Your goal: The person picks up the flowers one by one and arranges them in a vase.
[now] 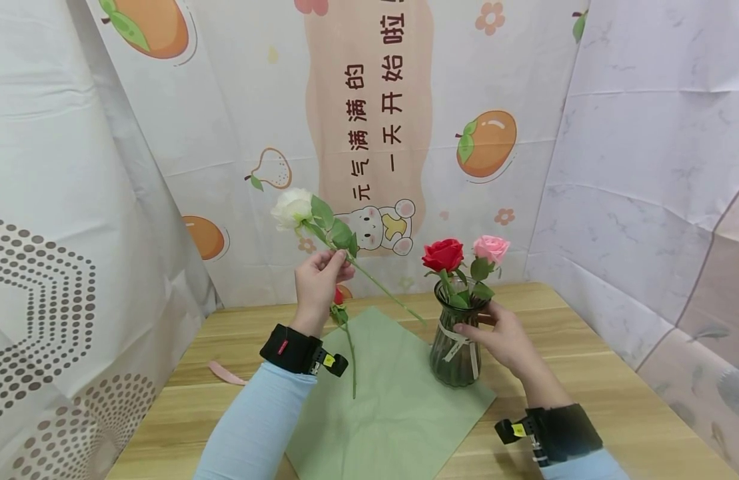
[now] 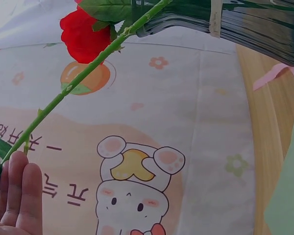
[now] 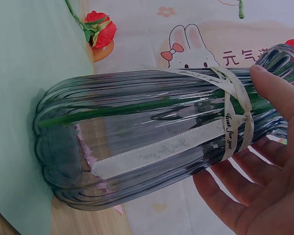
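Note:
My left hand (image 1: 314, 283) pinches the green stem of a white rose (image 1: 293, 209), held in the air with its bloom up and to the left. The stem (image 2: 73, 85) slants down toward a glass vase (image 1: 448, 363). My right hand (image 1: 506, 335) grips that vase near its neck, thumb in front and fingers on the far side. A red rose (image 1: 443, 255) and a pink rose (image 1: 492, 249) stand in the vase. Around its neck a white printed ribbon (image 3: 229, 128) is tied. Another red rose (image 1: 339, 312) lies to the left of the vase.
Pale green wrapping paper (image 1: 393, 413) lies on the wooden table (image 1: 177, 407), under the vase and the lying red rose. A pink ribbon (image 1: 225, 373) is at the table's left. A printed cloth (image 1: 237, 100) hangs behind, with more cloth at both sides.

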The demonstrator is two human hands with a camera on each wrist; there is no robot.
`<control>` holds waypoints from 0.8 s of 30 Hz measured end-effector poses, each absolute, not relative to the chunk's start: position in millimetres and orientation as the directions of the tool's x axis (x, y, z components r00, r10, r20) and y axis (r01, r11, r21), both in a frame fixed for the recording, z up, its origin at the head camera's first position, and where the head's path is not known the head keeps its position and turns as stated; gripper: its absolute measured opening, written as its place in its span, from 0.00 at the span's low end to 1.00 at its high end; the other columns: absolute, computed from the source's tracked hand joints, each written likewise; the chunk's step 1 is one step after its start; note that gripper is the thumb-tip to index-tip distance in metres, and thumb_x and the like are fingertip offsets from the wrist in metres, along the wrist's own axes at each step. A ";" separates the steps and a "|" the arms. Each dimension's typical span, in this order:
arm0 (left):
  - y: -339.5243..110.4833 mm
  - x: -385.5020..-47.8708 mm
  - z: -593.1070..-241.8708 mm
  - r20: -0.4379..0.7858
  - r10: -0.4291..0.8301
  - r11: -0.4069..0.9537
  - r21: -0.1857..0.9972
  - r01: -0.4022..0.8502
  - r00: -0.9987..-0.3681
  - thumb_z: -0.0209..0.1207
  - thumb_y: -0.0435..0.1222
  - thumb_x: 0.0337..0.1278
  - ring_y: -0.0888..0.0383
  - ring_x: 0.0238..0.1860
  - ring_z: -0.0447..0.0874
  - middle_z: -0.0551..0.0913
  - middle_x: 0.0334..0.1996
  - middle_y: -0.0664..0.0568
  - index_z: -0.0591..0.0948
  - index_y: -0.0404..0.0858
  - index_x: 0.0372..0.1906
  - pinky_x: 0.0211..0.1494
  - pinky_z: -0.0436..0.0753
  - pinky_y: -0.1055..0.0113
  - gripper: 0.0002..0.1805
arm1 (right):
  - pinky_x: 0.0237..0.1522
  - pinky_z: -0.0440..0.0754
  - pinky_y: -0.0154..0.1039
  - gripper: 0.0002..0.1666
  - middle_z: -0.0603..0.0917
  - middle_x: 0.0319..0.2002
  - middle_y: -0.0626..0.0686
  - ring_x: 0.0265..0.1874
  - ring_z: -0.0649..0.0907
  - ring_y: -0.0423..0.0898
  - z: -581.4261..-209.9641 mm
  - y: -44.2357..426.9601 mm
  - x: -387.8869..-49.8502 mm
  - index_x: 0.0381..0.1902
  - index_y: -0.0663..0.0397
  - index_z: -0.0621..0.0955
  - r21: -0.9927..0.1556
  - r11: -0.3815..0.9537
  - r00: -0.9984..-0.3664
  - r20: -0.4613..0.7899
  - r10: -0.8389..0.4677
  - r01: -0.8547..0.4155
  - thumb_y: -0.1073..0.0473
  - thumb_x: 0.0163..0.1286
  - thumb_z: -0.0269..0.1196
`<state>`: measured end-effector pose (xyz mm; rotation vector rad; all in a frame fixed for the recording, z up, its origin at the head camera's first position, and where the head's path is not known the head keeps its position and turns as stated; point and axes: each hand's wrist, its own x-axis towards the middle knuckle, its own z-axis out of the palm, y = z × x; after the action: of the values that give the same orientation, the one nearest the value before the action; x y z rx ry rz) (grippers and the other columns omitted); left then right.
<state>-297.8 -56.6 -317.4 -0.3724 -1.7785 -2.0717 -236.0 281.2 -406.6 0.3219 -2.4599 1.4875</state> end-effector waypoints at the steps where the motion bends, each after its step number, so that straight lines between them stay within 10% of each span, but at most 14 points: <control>1: -56.5 -297.7 -316.5 0.438 -0.118 -0.124 0.884 0.451 -0.891 0.66 0.39 0.68 0.49 0.34 0.89 0.86 0.35 0.37 0.84 0.29 0.45 0.43 0.87 0.58 0.14 | 0.52 0.80 0.62 0.41 0.78 0.62 0.64 0.62 0.76 0.68 -406.8 281.3 -236.0 0.69 0.58 0.72 -0.833 0.456 -0.945 0.321 -0.060 -0.312 0.47 0.64 0.74; 24: -56.9 -298.2 -298.2 0.475 -0.149 -0.148 0.857 0.494 -0.867 0.66 0.39 0.68 0.52 0.33 0.90 0.86 0.35 0.36 0.85 0.28 0.44 0.43 0.87 0.58 0.15 | 0.52 0.80 0.63 0.42 0.77 0.63 0.65 0.62 0.75 0.69 -408.4 282.6 -237.3 0.70 0.58 0.71 -0.841 0.446 -0.949 0.310 -0.062 -0.305 0.48 0.65 0.74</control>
<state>-298.2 -56.9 -298.2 -0.3887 -1.7074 -2.0633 -237.3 282.6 -408.4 0.3187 -2.4641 1.5063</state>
